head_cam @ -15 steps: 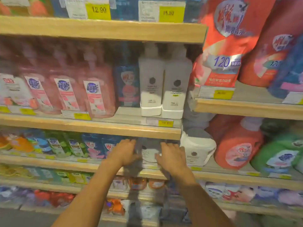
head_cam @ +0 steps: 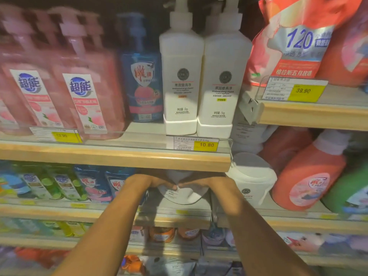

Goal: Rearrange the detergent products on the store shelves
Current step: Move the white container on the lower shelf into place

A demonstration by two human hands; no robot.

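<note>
Both hands reaching under the wooden shelf edge (head_cam: 119,158), now deeper in than half a second earlier: left hand (head_cam: 151,183) and right hand (head_cam: 201,183) meeting, each grip clenched on a white detergent pouch (head_cam: 179,196) on the lower shelf, beside a white tub (head_cam: 253,180). White pump bottles (head_cam: 182,80) above untouched. Likely about to shift the pouch

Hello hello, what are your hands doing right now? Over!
Left hand and right hand both gripping the white pouch on the lower shelf. Upper shelf's edge close overhead. White tub beside it, right.
</note>
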